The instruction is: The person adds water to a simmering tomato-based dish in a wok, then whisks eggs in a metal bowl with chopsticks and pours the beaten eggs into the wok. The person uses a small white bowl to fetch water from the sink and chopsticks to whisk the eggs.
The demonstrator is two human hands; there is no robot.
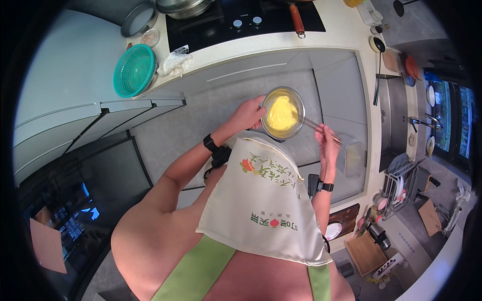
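My left hand (249, 114) grips the rim of a round metal bowl (300, 111), held in front of me above the floor. Inside the bowl is a yellow liquid like beaten egg (282, 114). In my right hand (327, 144) are chopsticks (312, 124), pinched between the fingers. They slant from the hand toward the bowl's right side; whether their tips touch the liquid I cannot make out. A cream apron (246, 200) with green straps covers my front, just below the bowl.
Ahead, a black cooktop (226, 27) carries a metal pan (185, 7) and a red-handled pan (296, 22). A teal basket (134, 70) and white cloth (174, 64) lie at the counter's left end. On the right are a sink (391, 100), a dish rack (399, 185) and a cutting board (365, 252).
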